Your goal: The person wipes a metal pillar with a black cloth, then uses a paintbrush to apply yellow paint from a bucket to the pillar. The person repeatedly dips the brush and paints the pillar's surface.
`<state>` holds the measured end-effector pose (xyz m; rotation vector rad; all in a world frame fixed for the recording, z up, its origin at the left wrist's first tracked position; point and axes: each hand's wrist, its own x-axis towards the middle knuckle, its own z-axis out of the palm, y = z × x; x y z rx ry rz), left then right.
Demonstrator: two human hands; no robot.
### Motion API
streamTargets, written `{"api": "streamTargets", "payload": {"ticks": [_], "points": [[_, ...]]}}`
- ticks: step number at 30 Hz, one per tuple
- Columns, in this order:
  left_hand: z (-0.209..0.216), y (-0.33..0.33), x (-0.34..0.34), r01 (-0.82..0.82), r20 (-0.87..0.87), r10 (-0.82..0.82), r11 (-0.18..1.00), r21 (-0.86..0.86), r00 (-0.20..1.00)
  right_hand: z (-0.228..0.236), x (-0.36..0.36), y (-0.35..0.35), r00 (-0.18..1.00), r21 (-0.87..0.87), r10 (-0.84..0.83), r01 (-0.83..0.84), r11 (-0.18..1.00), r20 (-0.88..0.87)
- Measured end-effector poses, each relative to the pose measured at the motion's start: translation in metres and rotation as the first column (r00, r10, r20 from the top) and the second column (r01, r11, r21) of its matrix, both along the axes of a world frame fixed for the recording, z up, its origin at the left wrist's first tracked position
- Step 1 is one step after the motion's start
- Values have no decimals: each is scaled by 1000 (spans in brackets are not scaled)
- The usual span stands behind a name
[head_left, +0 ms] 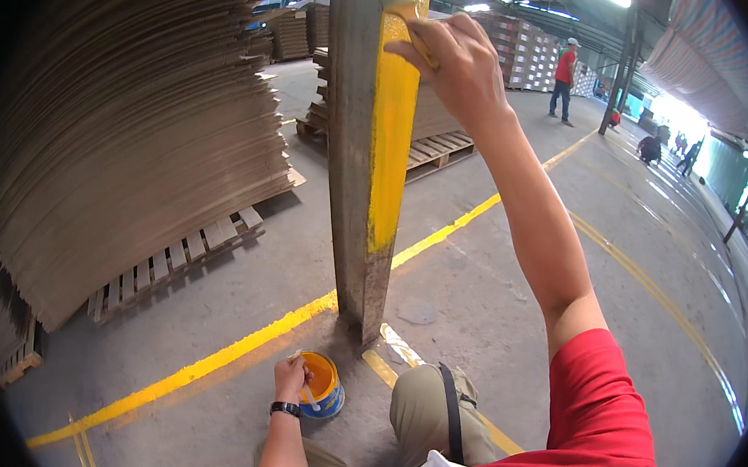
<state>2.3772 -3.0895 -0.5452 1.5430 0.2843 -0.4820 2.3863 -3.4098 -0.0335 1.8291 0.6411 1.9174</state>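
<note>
My right hand (459,62) is raised high and closed round the handle of a paintbrush (404,4). The bristles lie against the upper part of a steel post (347,174), on a face coated in wet-looking yellow paint (390,158). Below, the yellow stops and the foot of that face shows bare, stained metal. Down by the floor, my left hand (291,380) is closed at the rim of a blue paint can (334,402) with orange-yellow paint inside. A pale strip (310,396) hangs from its fingers across the can; whether it is the can's handle I cannot tell.
Tall cardboard stacks (138,138) stand on wooden pallets (174,258) at left and behind the post. A yellow floor line (217,360) runs past its base. A person in red (564,78) stands at far right, with others crouching beyond. My knee (436,413) is near the post.
</note>
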Motion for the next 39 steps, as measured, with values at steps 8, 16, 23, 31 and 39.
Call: {"api": "streamTargets", "payload": {"ticks": [8, 16, 23, 31, 39], "points": [[-16, 1, 11, -48, -50, 46, 998, -40, 998, 12, -4, 10, 995, -92, -96, 96, 991, 3], [-16, 3, 11, -56, -59, 54, 997, -45, 997, 12, -10, 29, 980, -173, -196, 196, 965, 20], [-16, 5, 8, -46, -104, 37, 995, -83, 994, 17, -2, 33, 972, -177, -233, 232, 957, 14], [-20, 9, 9, -23, -137, 14, 997, -67, 990, 23, 1, 33, 981, -171, -193, 194, 966, 20], [-20, 10, 7, -7, -164, -6, 997, -75, 986, 28, 0, 34, 980, -207, -192, 197, 958, 43]]}}
